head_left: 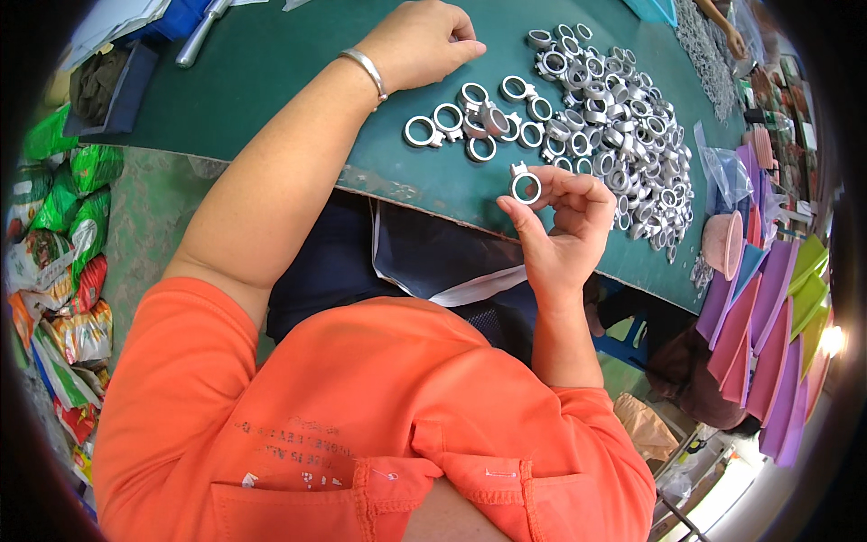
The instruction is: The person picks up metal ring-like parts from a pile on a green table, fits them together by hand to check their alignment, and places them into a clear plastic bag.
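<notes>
Silvery grey metal makes up the small metal ring in the right hand, which holds it up over the green worktop, near the front edge. The right grip is pinching the ring between thumb and forefinger, by its outer rim. The left hand lies farther out over the worktop, its fingers curled; I cannot tell whether its grip has closed on anything.

The likeliest trouble is a slip: the pinch takes in only a little of a smooth, curved rim, so a slight roll of the thumb could let the ring go. Being so close to the front edge, it could then bounce off toward the floor. The right hand's fingers also sit just beside the big pile of rings, and a careless sweep might knock some loose or mix them with the smaller group of rings on the left.

The held ring turns its open face toward the camera, so its hole runs roughly along the line of sight. Its stubby lug points away from the person's body, leaning slightly left; the long axis runs from that lug across the ring, nearly upright in view.
</notes>
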### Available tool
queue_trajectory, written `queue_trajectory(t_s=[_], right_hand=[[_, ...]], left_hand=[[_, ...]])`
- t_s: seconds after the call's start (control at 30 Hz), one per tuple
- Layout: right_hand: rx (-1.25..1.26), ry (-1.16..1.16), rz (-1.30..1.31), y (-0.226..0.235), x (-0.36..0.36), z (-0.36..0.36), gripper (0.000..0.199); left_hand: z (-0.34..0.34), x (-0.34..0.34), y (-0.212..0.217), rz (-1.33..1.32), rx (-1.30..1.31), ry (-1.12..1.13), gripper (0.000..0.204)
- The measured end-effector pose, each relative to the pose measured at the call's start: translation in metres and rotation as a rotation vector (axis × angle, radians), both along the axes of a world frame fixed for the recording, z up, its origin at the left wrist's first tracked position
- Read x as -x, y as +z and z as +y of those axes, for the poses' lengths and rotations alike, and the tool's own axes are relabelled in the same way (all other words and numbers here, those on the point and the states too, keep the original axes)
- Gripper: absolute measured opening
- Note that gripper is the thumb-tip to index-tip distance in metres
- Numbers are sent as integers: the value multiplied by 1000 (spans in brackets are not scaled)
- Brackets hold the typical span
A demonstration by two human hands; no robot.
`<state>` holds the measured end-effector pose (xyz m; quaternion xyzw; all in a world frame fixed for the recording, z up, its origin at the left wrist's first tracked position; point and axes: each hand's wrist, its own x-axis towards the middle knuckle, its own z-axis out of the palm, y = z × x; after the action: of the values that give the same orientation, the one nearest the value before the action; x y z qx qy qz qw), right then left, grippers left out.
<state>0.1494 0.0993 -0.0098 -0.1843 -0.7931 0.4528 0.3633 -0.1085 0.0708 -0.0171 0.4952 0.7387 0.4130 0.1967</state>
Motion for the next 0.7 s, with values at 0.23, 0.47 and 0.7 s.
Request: queue_trajectory(t_s=[0.23,0.47,0.7], right_hand=[[374,73,87,6,-3,-4,54],[765,179,169,4,-9,-5,49],[1175,335,159,4,-9,5,22]], left_hand=[[0,-1,2,-2,10,10,29],[2,-2,0,18,5,11,28],[-4,0,3,52,-52,14,26]])
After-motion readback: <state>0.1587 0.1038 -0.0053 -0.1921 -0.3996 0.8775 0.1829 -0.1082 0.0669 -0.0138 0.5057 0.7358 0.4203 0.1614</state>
